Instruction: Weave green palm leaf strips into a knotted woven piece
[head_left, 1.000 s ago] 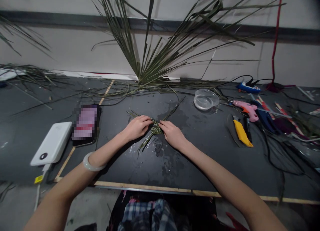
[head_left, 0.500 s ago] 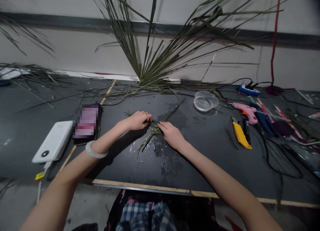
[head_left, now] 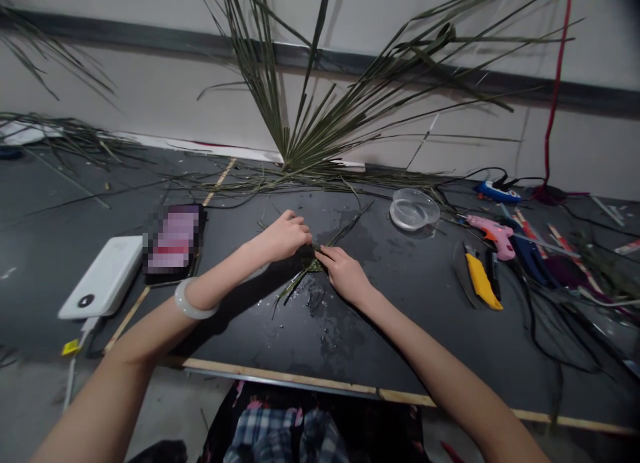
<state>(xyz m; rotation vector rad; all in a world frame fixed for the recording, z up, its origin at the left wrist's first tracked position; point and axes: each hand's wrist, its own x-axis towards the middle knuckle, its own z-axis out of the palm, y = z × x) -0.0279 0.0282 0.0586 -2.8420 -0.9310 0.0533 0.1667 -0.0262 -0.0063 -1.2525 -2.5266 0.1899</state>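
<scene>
A small woven piece of green palm leaf strips lies on the wet dark table, its loose ends sticking out to the lower left and upper right. My left hand, with a pale bangle on the wrist, is closed over the upper left side of the weave and pinches a strip there. From the right, my right hand grips the piece's edge between thumb and fingers. Fingers of both hands cover part of the weave.
A fan palm leaf leans against the wall. At left lie a phone and a white power bank. On the right are a clear plastic bowl, a pink glue gun, a yellow-handled cutter and cables.
My left hand has shifted right and rolled over, its knuckles now higher and nearer the right hand. My right hand stays at the weave. The whole view has moved slightly.
</scene>
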